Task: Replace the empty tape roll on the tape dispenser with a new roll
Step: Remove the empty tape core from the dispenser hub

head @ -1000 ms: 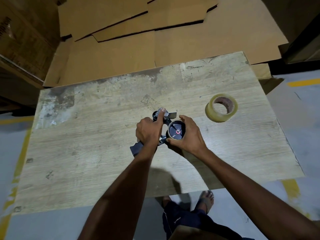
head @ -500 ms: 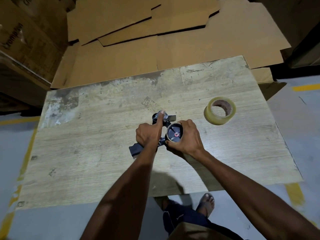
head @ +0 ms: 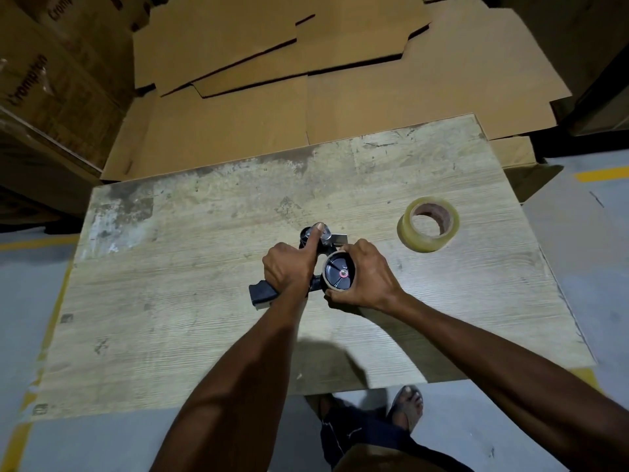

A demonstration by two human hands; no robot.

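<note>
A black tape dispenser (head: 261,294) lies on the worn wooden table (head: 170,301) at its middle. My left hand (head: 289,267) grips the dispenser's body, with the thumb stretched up onto its metal front end. My right hand (head: 366,277) is wrapped around the empty brown cardboard roll (head: 332,258) that sits on the dispenser's black wheel. A new roll of clear tape (head: 428,223) lies flat on the table to the right, apart from both hands.
Flattened cardboard sheets (head: 306,80) are stacked behind the table. Printed cartons (head: 41,80) stand at the left. The table's near edge is just above my sandalled feet (head: 406,407). Grey floor with yellow lines (head: 602,173) surrounds the table.
Both hands keep their hold on the dispenser and the empty roll in the same spot. The head camera has tilted slightly, shifting the whole scene.
</note>
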